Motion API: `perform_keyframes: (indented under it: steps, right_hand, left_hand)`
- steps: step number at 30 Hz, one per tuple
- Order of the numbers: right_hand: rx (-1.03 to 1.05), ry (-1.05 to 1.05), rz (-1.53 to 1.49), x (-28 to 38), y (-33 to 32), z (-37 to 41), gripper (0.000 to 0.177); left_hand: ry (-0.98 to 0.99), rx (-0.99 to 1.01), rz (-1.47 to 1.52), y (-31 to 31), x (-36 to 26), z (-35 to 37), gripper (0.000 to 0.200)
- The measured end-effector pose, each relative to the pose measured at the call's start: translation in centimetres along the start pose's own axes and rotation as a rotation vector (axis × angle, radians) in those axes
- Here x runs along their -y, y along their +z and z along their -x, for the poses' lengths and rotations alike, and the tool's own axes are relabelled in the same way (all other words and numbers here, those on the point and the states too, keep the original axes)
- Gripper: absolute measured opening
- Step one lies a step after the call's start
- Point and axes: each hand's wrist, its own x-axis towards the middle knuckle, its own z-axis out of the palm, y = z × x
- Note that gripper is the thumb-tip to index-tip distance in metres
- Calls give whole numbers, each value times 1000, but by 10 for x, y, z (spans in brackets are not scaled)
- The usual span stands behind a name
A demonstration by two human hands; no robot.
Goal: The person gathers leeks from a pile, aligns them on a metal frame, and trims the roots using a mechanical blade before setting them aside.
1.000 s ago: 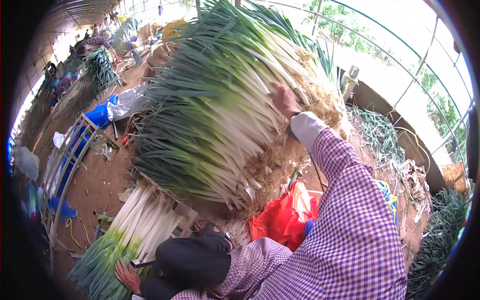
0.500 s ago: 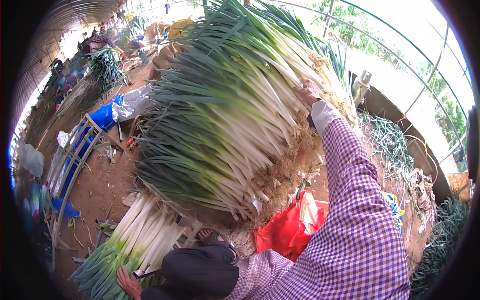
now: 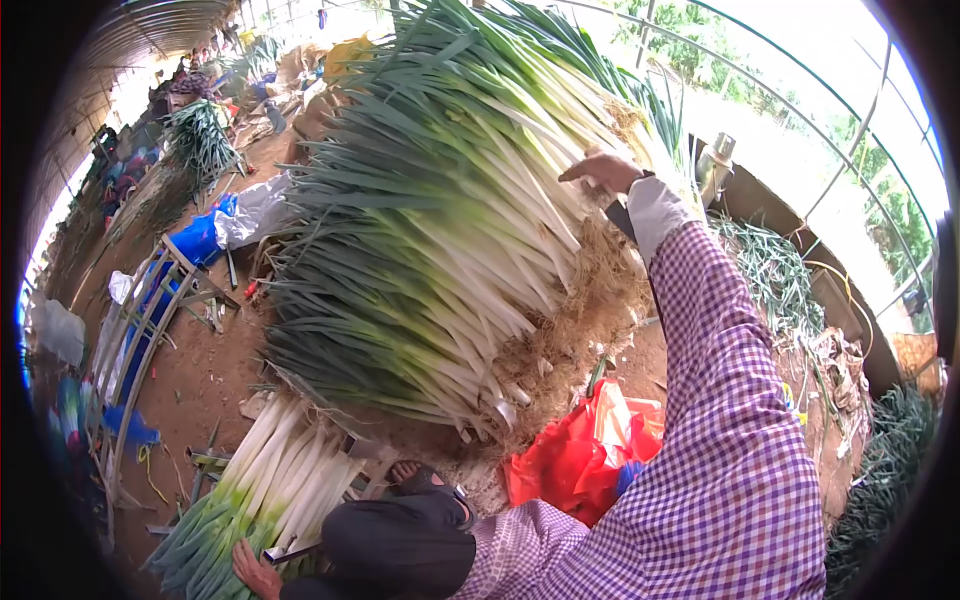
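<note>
The right hand [image 3: 605,172] now sticks out a finger, grip unclear, by leeks [image 3: 450,225] slanting from left tips [image 3: 305,250] to lower-right roots [image 3: 575,330].

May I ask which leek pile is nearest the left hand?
The smaller pile at bottom left, its leaves under the left hand; the larger heap lies beyond, by the right hand.

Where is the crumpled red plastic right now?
In the head view, the red plastic lies just right of centre, low in the picture, below the large leek pile and beside the checked right sleeve.
</note>
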Motion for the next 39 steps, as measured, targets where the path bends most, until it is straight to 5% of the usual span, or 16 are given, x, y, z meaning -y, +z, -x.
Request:
perform_keyframes:
  steps: [3,9,15,18,22,25,28,39]
  right_hand:
    - [130,57,-303,47,-17,40,67]
    - [-52,81,-55,19,16,18,93]
    - [-12,60,317,46,36,44,109]
    - [-191,58,441,59,68,55,120]
    - [-274,70,406,64,99,58,140]
    - [-314,102,493,74,103,70,125]
    - [-390,69,518,70,104,63,98]
    - [-318,-20,527,56,80,40,84]
  left_hand:
    - [-6,41,-28,-5,0,-2,71]
    - [-28,86,-81,-1,2,-3,72]
    - [3,-16,-77,29,17,1,72]
    - [-15,5,-81,23,10,2,72]
    - [-8,-66,-44,25,12,3,73]
    - [-238,103,131,8,-11,-3,67]
    - [-196,73,167,1,-15,-2,72]
    - [-195,27,185,-3,-19,-1,63]
